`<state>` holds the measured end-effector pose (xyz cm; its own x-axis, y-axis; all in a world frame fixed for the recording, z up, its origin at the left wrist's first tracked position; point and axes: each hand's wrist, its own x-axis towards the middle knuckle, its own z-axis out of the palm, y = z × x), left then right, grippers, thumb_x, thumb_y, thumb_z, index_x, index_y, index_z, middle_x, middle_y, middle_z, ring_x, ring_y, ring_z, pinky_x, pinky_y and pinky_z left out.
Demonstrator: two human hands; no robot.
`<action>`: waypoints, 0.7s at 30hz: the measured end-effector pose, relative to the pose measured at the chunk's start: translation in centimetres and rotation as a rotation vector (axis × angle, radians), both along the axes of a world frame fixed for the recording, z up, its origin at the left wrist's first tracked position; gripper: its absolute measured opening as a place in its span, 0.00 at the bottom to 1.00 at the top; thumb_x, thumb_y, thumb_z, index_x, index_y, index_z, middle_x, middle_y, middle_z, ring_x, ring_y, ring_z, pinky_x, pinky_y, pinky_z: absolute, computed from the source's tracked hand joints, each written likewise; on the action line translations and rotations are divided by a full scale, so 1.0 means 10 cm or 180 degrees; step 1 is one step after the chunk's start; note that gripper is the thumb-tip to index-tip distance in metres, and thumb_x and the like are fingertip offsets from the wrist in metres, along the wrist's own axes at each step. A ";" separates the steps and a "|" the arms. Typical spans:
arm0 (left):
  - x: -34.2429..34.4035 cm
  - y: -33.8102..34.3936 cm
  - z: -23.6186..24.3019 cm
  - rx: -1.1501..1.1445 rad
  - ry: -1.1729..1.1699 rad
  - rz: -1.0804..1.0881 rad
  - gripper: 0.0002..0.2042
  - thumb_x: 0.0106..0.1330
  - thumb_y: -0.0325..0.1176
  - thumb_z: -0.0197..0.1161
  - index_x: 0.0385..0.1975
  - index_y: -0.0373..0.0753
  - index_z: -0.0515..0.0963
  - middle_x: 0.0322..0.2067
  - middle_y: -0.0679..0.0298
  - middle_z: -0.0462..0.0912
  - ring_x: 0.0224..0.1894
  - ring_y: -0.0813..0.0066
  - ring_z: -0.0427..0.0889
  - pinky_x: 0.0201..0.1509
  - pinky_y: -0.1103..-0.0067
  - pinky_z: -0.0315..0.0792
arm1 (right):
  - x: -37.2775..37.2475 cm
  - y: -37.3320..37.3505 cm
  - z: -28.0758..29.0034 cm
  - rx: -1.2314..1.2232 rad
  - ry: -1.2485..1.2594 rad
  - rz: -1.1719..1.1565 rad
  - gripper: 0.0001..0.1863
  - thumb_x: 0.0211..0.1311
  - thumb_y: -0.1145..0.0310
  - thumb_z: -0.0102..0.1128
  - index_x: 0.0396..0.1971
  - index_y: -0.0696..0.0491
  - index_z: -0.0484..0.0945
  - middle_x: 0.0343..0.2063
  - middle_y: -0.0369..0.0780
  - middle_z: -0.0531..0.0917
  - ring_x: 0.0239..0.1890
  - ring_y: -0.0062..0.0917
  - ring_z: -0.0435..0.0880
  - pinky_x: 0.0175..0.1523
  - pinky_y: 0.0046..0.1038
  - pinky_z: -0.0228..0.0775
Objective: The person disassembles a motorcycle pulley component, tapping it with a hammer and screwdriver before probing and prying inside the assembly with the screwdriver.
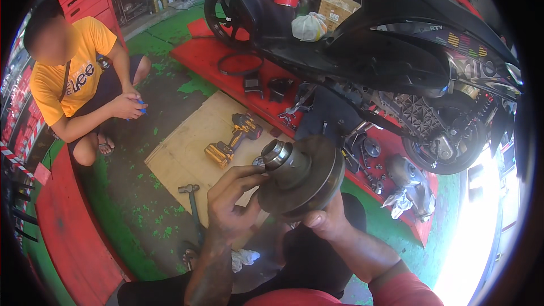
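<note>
A round metal pulley, like a scooter's driven pulley, is held tilted above my lap. Its wide disc faces up and left, with a stubby hub ending in a shiny ring. My right hand grips the disc from below, the thumb pressed near its lower edge. At the hub's left side is my left hand, its curled fingers against the pulley and its thumb by the disc's rim. The left fingertips are partly hidden. Beneath lies a cardboard sheet with a yellow and black cordless power tool.
A hammer lies left of my left hand. Ahead, a dark scooter stands on a red platform with loose parts, a metal cover among them. A person in a yellow shirt squats at left, holding something blue.
</note>
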<state>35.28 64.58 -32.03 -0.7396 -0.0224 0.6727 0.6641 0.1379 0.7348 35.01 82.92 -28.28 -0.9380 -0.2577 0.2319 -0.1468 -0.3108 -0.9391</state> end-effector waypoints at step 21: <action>0.03 -0.01 0.03 0.0032 -0.0001 -0.0020 0.16 0.51 0.16 0.66 0.42 0.30 0.84 0.44 0.55 0.84 0.43 0.66 0.83 0.47 0.78 0.76 | 0.04 0.00 -0.14 -0.0589 -0.0294 0.0211 0.56 0.55 0.32 0.70 0.75 0.51 0.57 0.68 0.44 0.70 0.71 0.37 0.69 0.74 0.45 0.60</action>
